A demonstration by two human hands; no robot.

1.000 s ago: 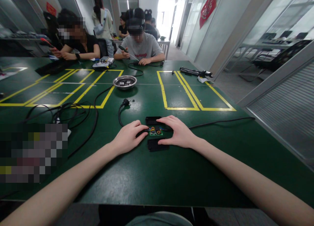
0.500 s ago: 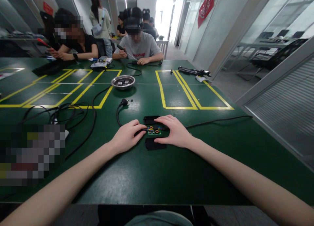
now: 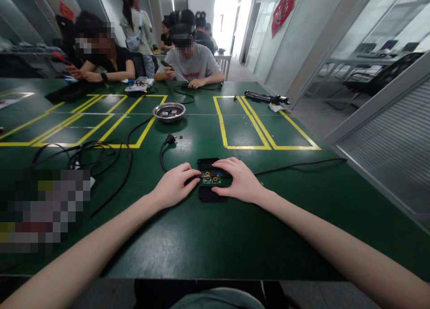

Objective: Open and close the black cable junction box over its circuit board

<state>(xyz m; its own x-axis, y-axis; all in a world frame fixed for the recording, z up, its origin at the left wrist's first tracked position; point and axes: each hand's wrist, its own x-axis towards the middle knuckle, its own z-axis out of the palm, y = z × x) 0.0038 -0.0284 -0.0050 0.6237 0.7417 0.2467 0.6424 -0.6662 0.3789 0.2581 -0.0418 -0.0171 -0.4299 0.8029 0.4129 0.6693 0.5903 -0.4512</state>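
Note:
A small green circuit board [image 3: 211,180] with copper-wound coils lies on the table between my hands. My left hand [image 3: 176,185] has its thumb and fingers closed around the black power cord [image 3: 190,180] at the board's left end. One black plastic case half [image 3: 207,164] lies beyond the board, and the other case half [image 3: 210,194] lies on the near side. My right hand [image 3: 242,180] is spread in a wide C around the board's right end. Its fingers reach the far half and its thumb touches the near one. The right cord connection is partly hidden.
A two-pin plug [image 3: 170,139] lies beyond my left hand. Farther back stands a metal bowl [image 3: 169,112] with metal parts inside. Tangled black cables [image 3: 90,154] lie at the left, and a black tripod-like object [image 3: 267,97] at the back right. Co-workers sit across the table.
The near case half has shifted slightly toward the board, with my right thumb on it. My left hand stays on the cord.

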